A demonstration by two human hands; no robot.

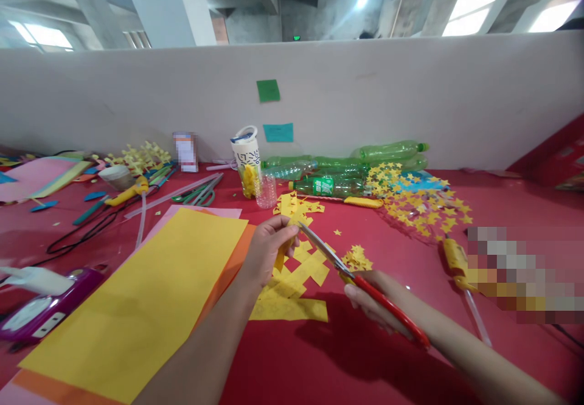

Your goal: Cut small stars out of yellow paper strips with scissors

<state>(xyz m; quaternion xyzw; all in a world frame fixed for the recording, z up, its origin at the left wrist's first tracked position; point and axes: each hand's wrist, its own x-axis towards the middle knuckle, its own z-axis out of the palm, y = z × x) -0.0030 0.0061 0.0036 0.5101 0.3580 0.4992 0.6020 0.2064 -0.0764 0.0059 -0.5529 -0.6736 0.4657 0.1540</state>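
My left hand [272, 245] pinches a piece of yellow paper [297, 218] between thumb and fingers. My right hand [374, 301] grips red-handled scissors [335, 262], whose blade tips reach the paper's edge by my left thumb. Under and around the hands lie yellow paper strips and scraps [292, 309], some with cut-outs. Beside the blades, a small heap of yellow paper stars [358, 257] rests on the red table [274, 368], and a single star [337, 232] lies farther back.
To the left lie stacked coloured sheets, yellow paper [150, 295] on top, and a purple power strip [55, 308]. Green plastic bottles [328, 185], a white cup [246, 155] and a star bunch [415, 201] stand or lie behind. Glue guns [454, 259] flank the work area.
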